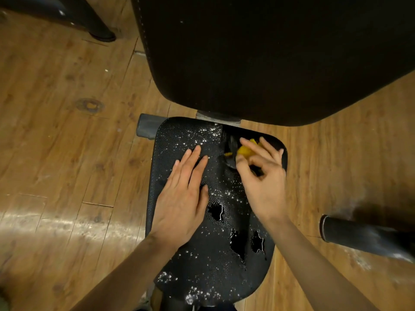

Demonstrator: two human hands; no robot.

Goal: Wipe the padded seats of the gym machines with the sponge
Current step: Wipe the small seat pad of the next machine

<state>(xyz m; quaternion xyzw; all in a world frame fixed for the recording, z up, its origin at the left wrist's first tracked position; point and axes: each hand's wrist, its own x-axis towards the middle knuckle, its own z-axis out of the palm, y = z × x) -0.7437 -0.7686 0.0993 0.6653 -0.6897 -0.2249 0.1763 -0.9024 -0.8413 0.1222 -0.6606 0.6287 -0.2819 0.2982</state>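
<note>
Over a wooden floor (67, 135), the black seat (202, 254) is speckled with white foam. The left hand (182, 198) presses flat on it, fingers straight, while the right hand (260, 176) pinches the yellow sponge (244, 150) at the far right corner. Wiping looks under way; next the sponge probably needs sweeping toward the foamy near edge.

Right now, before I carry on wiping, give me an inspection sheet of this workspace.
Surface: black padded seat, wet, with white foam specks and dark puddles.
Job's things: yellow sponge at the seat's far right corner.
Clutter: nothing seen.
Hands: left hand flat on the seat, fingers straight; right hand grips the sponge.
Cables: nothing seen.
Surroundings: large black backrest pad above the seat; wooden floor with white specks; black roller pad at right; dark machine foot top left.
</note>
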